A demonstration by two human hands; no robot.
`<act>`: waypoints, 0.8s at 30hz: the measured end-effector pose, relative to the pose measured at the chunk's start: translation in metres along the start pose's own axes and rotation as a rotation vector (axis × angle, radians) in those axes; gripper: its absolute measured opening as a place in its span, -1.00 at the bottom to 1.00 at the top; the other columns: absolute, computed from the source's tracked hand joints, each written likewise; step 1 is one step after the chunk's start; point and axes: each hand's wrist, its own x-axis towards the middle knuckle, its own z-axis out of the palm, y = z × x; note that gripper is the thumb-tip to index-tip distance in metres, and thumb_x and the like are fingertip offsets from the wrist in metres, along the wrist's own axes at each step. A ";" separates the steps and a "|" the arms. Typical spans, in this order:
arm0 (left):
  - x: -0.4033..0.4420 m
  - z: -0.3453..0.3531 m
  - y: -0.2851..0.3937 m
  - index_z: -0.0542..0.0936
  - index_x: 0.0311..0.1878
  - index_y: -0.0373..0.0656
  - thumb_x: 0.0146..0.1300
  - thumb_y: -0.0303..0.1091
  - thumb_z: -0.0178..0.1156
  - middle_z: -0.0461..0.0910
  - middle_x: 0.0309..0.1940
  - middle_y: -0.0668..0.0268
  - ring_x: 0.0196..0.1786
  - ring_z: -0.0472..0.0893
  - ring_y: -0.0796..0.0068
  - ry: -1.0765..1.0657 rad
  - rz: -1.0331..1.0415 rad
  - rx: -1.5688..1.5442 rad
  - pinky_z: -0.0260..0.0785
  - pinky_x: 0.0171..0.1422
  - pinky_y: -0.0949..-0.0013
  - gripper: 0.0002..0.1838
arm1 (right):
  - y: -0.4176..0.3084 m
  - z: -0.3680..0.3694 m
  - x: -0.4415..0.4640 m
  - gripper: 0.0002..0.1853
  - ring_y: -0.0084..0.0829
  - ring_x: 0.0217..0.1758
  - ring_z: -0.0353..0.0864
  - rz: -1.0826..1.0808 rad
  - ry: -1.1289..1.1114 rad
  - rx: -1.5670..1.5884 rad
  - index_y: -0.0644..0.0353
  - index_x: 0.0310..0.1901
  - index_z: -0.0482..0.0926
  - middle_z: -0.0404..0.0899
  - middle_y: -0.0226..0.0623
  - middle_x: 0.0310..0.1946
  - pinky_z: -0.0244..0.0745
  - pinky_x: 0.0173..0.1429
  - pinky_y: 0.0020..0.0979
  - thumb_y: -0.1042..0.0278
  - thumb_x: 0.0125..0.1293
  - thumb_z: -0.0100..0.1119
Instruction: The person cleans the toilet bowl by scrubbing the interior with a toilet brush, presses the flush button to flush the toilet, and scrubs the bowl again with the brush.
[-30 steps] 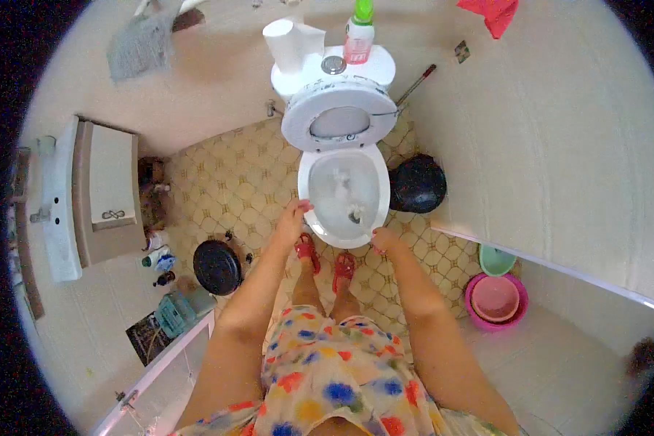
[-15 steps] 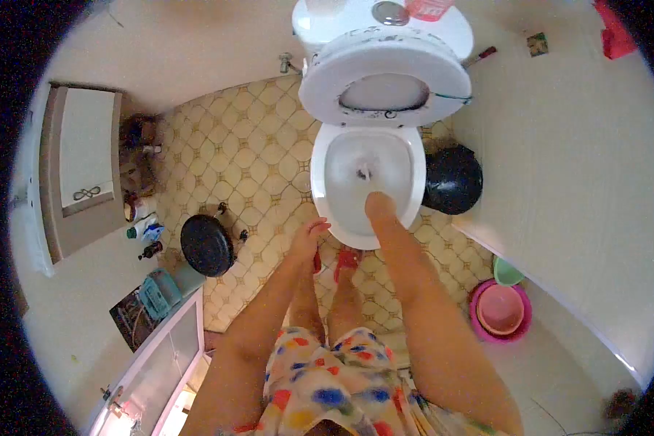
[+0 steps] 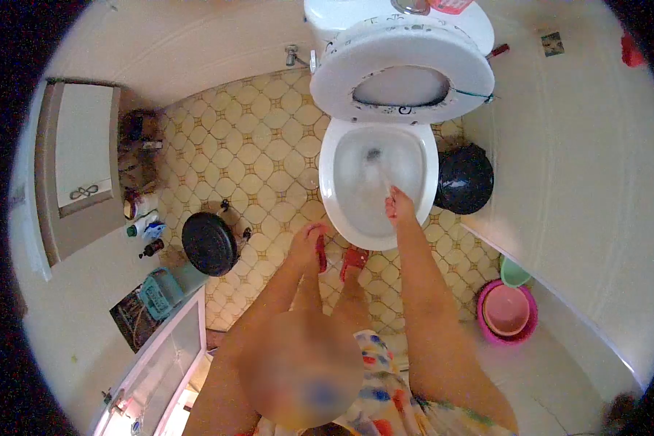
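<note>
The white toilet bowl (image 3: 328,178) stands open, with its seat and lid (image 3: 330,80) raised against the tank. Over the front right part of the bowl, my right hand (image 3: 400,206) is closed round the handle of a pale toilet brush (image 3: 385,176). The handle slants up and left, and its dark end lies deep in the bowl. Left of the bowl's front edge, my left hand (image 3: 309,238) hangs above the floor near my red slipper, touching nothing, its fingers loosely apart.
A black bin (image 3: 465,179) stands right of the bowl, and a black round stool (image 3: 209,244) at the left. Pink basins (image 3: 507,309) and a green basin (image 3: 515,272) are at the lower right. A cabinet (image 3: 86,145) is at the far left.
The view has shifted closer to the toilet. My right hand has moved from the bowl's front rim to above its inside with the brush. My left hand has come away from the rim.
</note>
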 end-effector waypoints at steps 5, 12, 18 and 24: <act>-0.024 0.022 0.018 0.42 -0.13 -0.23 0.16 -0.33 -0.13 0.50 -0.25 0.31 -0.26 0.41 0.60 0.006 -0.177 -0.188 0.23 -0.13 0.57 -0.73 | 0.013 0.006 -0.073 -0.83 -0.68 -0.81 0.06 -0.128 0.187 -0.090 0.13 -0.21 0.32 0.28 -0.40 -0.66 -0.02 -0.80 -0.71 0.32 0.16 -0.07; -0.066 0.026 0.071 0.32 -0.02 -0.21 0.21 -0.42 -0.25 0.46 -0.16 0.22 -0.05 0.39 0.52 -0.027 -0.145 -0.022 0.12 0.11 0.51 -0.71 | 0.022 -0.010 -0.083 -0.68 -0.66 -0.79 0.13 -0.178 0.207 -0.392 0.19 -0.03 0.27 0.36 -0.35 -0.58 0.07 -0.78 -0.62 0.37 0.16 -0.13; -0.045 -0.025 0.003 0.35 -0.06 -0.28 0.20 -0.32 -0.18 0.46 -0.15 0.26 -0.06 0.38 0.54 -0.225 0.029 0.048 0.13 0.07 0.54 -0.70 | 0.040 0.046 -0.089 -0.59 -0.55 -0.78 0.21 -0.461 0.427 -0.591 0.16 0.10 0.24 0.34 -0.36 -0.67 0.18 -0.74 -0.49 0.32 0.19 -0.16; -0.061 -0.063 0.019 0.39 -0.06 -0.22 0.17 -0.28 -0.13 0.49 -0.18 0.31 -0.10 0.41 0.53 -0.182 -0.152 0.135 0.16 0.04 0.52 -0.68 | 0.057 0.046 -0.044 -0.60 -0.63 -0.80 0.13 -0.602 0.482 -0.757 0.11 0.08 0.26 0.26 -0.44 -0.70 0.06 -0.78 -0.55 0.32 0.18 -0.16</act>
